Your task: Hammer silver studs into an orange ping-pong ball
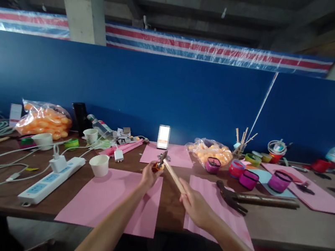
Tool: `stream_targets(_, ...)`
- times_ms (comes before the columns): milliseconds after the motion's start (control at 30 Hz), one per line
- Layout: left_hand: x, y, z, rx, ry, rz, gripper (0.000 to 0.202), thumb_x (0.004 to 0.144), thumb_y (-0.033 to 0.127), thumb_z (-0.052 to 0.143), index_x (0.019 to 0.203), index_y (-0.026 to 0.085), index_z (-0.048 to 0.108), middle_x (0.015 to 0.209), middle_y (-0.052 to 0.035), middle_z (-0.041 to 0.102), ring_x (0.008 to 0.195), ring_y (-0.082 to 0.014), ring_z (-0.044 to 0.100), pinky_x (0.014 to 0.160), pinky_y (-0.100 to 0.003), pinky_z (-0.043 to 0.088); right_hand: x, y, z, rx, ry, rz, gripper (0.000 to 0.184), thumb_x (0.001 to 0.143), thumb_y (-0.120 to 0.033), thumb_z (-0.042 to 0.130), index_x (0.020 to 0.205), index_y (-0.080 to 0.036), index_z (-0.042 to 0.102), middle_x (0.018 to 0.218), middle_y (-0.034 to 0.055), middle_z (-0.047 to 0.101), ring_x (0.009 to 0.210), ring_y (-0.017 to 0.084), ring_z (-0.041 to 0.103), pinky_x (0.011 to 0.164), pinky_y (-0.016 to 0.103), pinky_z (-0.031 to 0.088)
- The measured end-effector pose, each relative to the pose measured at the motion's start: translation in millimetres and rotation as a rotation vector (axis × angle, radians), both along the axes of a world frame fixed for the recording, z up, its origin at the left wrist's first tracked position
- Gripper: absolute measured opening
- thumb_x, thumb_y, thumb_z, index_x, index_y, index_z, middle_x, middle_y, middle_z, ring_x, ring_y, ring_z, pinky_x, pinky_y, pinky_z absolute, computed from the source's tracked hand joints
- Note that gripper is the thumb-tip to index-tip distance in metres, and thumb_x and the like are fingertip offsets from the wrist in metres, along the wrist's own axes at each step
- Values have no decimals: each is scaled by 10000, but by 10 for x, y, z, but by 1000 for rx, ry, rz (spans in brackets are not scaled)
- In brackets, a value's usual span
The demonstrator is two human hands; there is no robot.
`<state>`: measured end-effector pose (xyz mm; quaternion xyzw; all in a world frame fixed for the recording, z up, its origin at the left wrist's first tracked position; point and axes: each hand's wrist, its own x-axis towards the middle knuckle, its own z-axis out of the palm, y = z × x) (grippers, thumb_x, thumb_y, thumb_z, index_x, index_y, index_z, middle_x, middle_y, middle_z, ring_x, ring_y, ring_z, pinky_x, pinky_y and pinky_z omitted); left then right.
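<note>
My right hand (197, 204) is wrapped round the pale wooden handle of a small hammer (174, 176). Its dark metal head lies right over the fingers of my left hand (149, 174). Those fingers are closed on a small orange thing (158, 167), partly covered by the hammer head, so its kind is unclear. Just behind both hands, some small dark metal bits (167, 157) lie on a pink sheet (150, 152). Another pink sheet (104, 200) is spread below my left forearm.
A large claw hammer (264, 199) lies at right on pink paper. Near it stand several purple containers (248, 179) and a bag of orange balls (206, 150). A lit phone (163, 137) stands at the back. Leftward are a power strip (50, 181), cables and a paper cup (99, 165).
</note>
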<state>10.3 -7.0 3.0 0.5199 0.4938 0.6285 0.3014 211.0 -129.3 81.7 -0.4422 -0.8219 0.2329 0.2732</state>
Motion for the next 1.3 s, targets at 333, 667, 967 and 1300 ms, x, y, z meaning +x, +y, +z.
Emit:
stream_targets(333, -6, 45, -47, 13, -57, -21, 398, 516, 40, 654, 883, 168, 562, 763, -7, 631, 638, -98, 607, 632, -224, 485, 11, 15, 2, -5, 33, 1, 438, 852, -193, 278, 1290, -188, 290, 843, 43, 576, 696, 140, 540, 664, 272, 418)
stream_targets(667, -5, 16, -18, 9, -35, -29, 393, 515, 38, 634, 882, 163, 564, 762, -6, 633, 669, -104, 604, 660, -233, 478, 20, 3, -29, -9, 34, -35, 465, 860, -212, 270, 1323, -186, 239, 847, 49, 576, 709, 151, 543, 658, 282, 419)
stream_targets(967, 1, -38, 34, -6, 46, -1, 355, 529, 139, 660, 881, 162, 618, 716, -10, 651, 603, -109, 599, 603, -228, 484, 19, -15, -59, 8, 10, -44, 491, 853, -208, 291, 1336, -158, 215, 879, 70, 589, 743, 159, 551, 686, 281, 423)
stream_targets(1300, 8, -36, 42, -21, 77, 9, 328, 539, 156, 657, 865, 147, 617, 717, -18, 659, 619, -115, 605, 610, -220, 486, 15, -42, -2, -13, 28, -37, 492, 858, -219, 294, 1339, -148, 214, 895, 76, 592, 778, 168, 553, 716, 296, 424)
